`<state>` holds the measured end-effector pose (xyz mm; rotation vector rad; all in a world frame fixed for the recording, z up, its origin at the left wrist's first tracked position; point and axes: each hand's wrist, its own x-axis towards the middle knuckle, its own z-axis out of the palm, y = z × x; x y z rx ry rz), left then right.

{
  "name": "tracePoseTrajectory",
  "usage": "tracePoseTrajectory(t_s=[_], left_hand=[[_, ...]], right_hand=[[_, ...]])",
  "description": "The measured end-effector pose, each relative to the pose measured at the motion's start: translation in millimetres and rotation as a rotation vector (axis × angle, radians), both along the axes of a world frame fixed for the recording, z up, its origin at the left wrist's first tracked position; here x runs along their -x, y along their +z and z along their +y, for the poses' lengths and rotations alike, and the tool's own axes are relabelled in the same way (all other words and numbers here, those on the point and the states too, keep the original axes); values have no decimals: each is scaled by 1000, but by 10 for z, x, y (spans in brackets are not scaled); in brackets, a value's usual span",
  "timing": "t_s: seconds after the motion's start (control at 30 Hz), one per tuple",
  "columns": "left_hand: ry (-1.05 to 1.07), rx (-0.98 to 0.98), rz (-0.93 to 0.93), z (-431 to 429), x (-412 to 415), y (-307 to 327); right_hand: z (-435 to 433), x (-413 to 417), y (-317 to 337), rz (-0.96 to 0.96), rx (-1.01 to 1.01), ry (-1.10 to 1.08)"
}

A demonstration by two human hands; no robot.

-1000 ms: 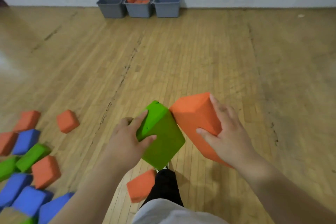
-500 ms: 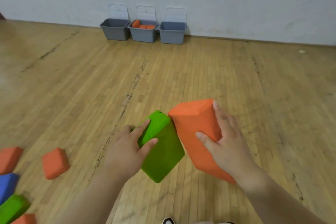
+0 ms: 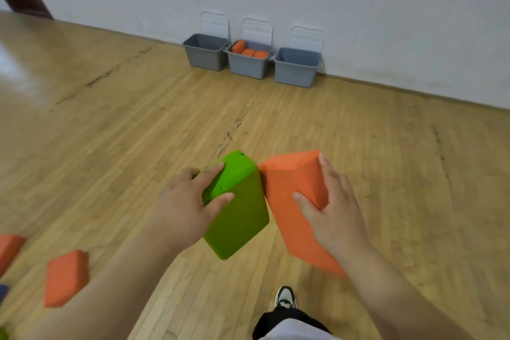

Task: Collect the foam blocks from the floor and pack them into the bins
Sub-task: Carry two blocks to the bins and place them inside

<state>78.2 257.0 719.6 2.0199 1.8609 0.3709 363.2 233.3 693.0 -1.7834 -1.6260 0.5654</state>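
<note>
**Two foam blocks held over the floor, bins by the wall**

The light-brown wooden plank floor [image 3: 386, 174] fills most of the head view, and a plain white wall [image 3: 358, 8] closes it at the far side.

In the middle of the view, the person holds two blocks up above the floor. The larger-looking one is the orange rectangular foam block [image 3: 292, 182], tilted, with its upper end pointing away from the person. The right hand [image 3: 336, 218] grips it from the right side. Its fingers [image 3: 325, 171] lie along the far edge, and the thumb presses on the near face. Just beside it is the green rectangular foam block [image 3: 240, 218], also tilted. The left hand [image 3: 179, 210] grips this one, its fingers [image 3: 212, 174] curled over the top end and the thumb on the front face. The upper corners of the two blocks touch each other.

Far ahead, three grey plastic bins stand in a row against the wall, touching side by side: the left bin [image 3: 205, 56], the middle bin [image 3: 248, 66] and the right bin [image 3: 295, 73]. White lids [image 3: 214, 22] stand upright behind them. Some small orange foam blocks [image 3: 248, 51] lie inside the middle bin.

At the lower left, a loose orange foam block [image 3: 64, 277] lies on the floor, and another orange block [image 3: 8, 248] is cut by the left edge. Near the bottom, one white and black shoe [image 3: 285, 298] of the person is on the floor.
</note>
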Motion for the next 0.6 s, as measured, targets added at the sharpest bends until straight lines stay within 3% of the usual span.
tracePoseTrajectory(t_s=[0.33, 0.6], left_hand=[[208, -63, -68, 2218, 289, 340], [147, -11, -41, 4309, 1081, 1]], right_hand=[[2821, 208, 456, -4, -2, 196], [4605, 916, 140, -12, 59, 125]])
